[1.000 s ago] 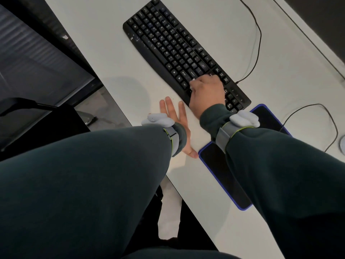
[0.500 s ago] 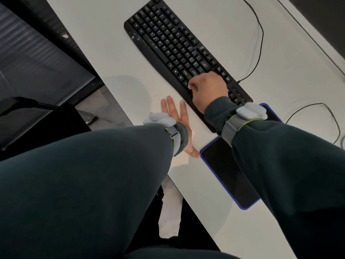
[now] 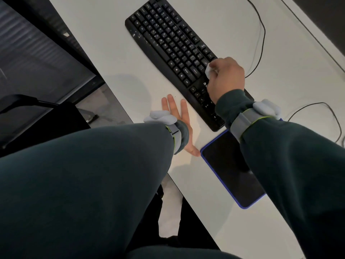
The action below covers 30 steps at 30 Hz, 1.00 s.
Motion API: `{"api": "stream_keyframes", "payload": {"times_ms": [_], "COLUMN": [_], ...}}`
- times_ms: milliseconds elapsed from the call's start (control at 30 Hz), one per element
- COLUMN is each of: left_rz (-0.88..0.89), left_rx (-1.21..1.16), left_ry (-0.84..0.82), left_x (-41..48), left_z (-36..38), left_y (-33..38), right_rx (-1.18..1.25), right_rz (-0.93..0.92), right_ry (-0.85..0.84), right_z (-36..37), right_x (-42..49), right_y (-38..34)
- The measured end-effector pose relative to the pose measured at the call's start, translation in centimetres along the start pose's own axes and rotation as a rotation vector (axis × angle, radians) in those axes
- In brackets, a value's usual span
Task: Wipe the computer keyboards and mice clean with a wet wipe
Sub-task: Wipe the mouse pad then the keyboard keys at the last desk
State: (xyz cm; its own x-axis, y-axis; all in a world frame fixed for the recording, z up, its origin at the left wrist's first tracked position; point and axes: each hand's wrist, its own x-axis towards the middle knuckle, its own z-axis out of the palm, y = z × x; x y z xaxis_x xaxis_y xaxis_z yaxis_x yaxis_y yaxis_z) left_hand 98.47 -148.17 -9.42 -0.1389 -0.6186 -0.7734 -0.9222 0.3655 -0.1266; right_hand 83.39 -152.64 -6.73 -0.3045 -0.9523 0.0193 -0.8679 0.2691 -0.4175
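Two hands in view, one working. Right hand (image 3: 225,77) is clenched round a wadded white wipe (image 3: 208,71), knuckles up. It presses the wipe onto the right-end keys of the keyboard (image 3: 168,43), at roughly 1 o'clock from view centre.

Left hand (image 3: 179,118) lies released, fingers straight and spread, palm flat on the desk (image 3: 112,53). It sits just off the keyboard's near edge, at 8 o'clock from the right hand. Its thumb tip is just beside the corner of the mouse pad (image 3: 229,169), which lies at its 4 o'clock.

Change over the last second:
- Right hand has slid across the keys toward 1 o'clock, from the near rows to the far rows of the same right block.
- The wipe now shows at the fingertips; before, we barely saw it.
- Left hand hasn't moved on the desk, and the keyboard hasn't shifted under the stroke.

Our read: one pass across the right block is about done. Pale specks show on the keyboard's frame at its 11 o'clock end, so we judge that side is not yet wiped. We see no mouse clearly. A cable (image 3: 317,104) runs off toward 3 o'clock, so the mouse step is likely ahead. Overall we put the task at early to middle.
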Motion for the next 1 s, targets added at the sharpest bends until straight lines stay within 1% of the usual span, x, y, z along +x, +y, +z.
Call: {"api": "stream_keyframes", "payload": {"times_ms": [100, 133, 300, 333, 433, 467, 600, 700, 800, 833, 933, 967, 1000], "left_rz": [-0.011, -0.011, -0.013, -0.014, -0.018, -0.015, -0.015, -0.021, -0.013, -0.008, -0.005, -0.011, -0.015], "left_rx": [-0.008, -0.012, -0.015, -0.014, -0.022, -0.017, 0.008, 0.010, 0.022, 0.023, 0.031, 0.035, 0.036], "left_ry": [-0.005, -0.002, 0.004, 0.003, -0.009, -0.011, -0.016, -0.009, -0.007, -0.012, -0.001, 0.005, 0.006], "left_x": [0.0, -0.1, -0.3, -0.2, 0.0, -0.1, -0.5, -0.6, -0.6, -0.7, -1.1, -1.0, -1.0], "left_z": [0.0, 0.0, -0.1, -0.1, 0.0, 0.0, -0.4, -0.3, -0.2, -0.2, -0.5, -0.5, -0.6], "left_y": [0.0, 0.0, 0.1, 0.1, 0.0, 0.0, 0.3, 0.3, 0.3, 0.4, 0.5, 0.2, 0.2], "right_rx": [-0.096, -0.133, -0.178, -0.201, -0.144, -0.120, -0.255, -0.365, -0.474, -0.468, -0.350, -0.305, -0.253], "right_rz": [-0.037, -0.049, 0.107, 0.118, 0.100, 0.075, -0.077, -0.047, 0.004, 0.052, 0.153, 0.118, 0.042], "right_ry": [-0.131, -0.151, -0.224, -0.221, -0.053, -0.037, -0.207, -0.202, -0.154, -0.150, -0.126, -0.115, -0.099], "right_z": [0.1, 0.0, -1.6, -1.8, -2.1, -1.9, -0.9, -1.1, -2.0, -2.4, -3.1, -2.9, -2.5], "right_x": [-1.0, -1.7, -2.8, -2.1, 0.7, 1.4, 1.5, 0.0, -3.0, -4.1, -6.4, -7.0, -7.8], "right_y": [1.0, 1.1, 1.1, 1.0, 0.9, 1.0, 1.4, 2.1, 4.0, 4.4, 4.2, 3.3, 2.5]}}
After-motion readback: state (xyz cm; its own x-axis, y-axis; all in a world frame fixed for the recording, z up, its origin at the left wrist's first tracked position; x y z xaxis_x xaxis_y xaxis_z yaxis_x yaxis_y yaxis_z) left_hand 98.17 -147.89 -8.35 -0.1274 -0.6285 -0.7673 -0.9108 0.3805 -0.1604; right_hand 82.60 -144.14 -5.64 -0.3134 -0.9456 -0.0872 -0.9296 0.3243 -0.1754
